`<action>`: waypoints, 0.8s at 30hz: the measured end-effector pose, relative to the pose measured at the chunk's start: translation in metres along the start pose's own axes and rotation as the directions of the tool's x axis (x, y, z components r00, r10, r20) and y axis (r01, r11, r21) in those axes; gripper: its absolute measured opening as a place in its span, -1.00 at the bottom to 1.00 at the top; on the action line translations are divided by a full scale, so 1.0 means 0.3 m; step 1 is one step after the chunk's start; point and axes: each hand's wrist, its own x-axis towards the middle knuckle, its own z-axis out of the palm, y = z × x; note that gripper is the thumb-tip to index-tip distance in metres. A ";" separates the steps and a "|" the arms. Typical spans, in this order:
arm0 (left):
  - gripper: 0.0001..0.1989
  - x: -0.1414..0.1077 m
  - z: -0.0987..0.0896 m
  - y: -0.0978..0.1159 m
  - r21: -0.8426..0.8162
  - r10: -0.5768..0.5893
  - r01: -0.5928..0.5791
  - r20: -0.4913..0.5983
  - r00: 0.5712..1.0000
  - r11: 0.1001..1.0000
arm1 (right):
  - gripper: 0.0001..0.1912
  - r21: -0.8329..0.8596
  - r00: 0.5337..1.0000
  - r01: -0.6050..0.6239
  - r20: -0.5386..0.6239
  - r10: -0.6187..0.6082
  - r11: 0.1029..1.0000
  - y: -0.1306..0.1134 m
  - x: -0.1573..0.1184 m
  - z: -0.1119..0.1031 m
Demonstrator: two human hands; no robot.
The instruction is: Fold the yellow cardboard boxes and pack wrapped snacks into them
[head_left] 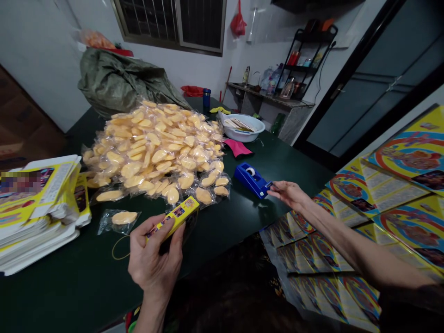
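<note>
From where I stand, a heap of sealed sachets [152, 152] lies on the middle of the table [58, 291], with a stack of folded cartons [38, 212] to its left and a tape dispenser [252, 180] to its right. Behind the heap sit a woven sack [118, 81] and a basin [243, 127]. A single sachet [119, 218] lies in front, near the left hand [154, 259], which grips a small box [172, 222]. The right hand [289, 194] is just beside the dispenser, its arm over printed sheets [381, 217] spread to the right.
</note>
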 end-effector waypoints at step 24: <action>-0.85 -0.002 -0.035 0.002 -0.236 -0.115 0.130 0.075 0.990 0.963 | -0.35 0.149 0.723 0.477 0.494 -0.483 0.866 -0.054 -0.569 0.495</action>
